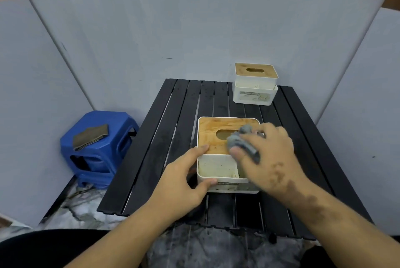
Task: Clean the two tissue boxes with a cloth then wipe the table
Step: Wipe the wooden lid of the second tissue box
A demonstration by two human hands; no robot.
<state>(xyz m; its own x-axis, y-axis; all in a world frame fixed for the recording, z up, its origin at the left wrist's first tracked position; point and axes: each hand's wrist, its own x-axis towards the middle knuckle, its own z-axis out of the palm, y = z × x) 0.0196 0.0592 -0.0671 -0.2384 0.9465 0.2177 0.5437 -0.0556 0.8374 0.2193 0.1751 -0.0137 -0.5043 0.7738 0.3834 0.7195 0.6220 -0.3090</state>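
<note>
Hands, two, both at the near box [218, 170]. We log the left hand [184, 181] reaching from its left, forefinger on the lid [211, 137] edge, thumb on the front wall, clamping that corner. Right hand [270, 159] lies palm-down over its right half, fingers curled round a bunched grey cloth [240, 140] pressed to the lid. Second box [255, 83] stands beyond it on the table [151, 148].

- Black slatted tabletop [151, 159], pale gaps between slats, surface smudged.
- Near tissue box [211, 137]: white, wooden lid, stands near the tabletop's middle; its open front compartment is stained.
- Far tissue box [255, 92]: same kind, at the far right corner, well apart.
</note>
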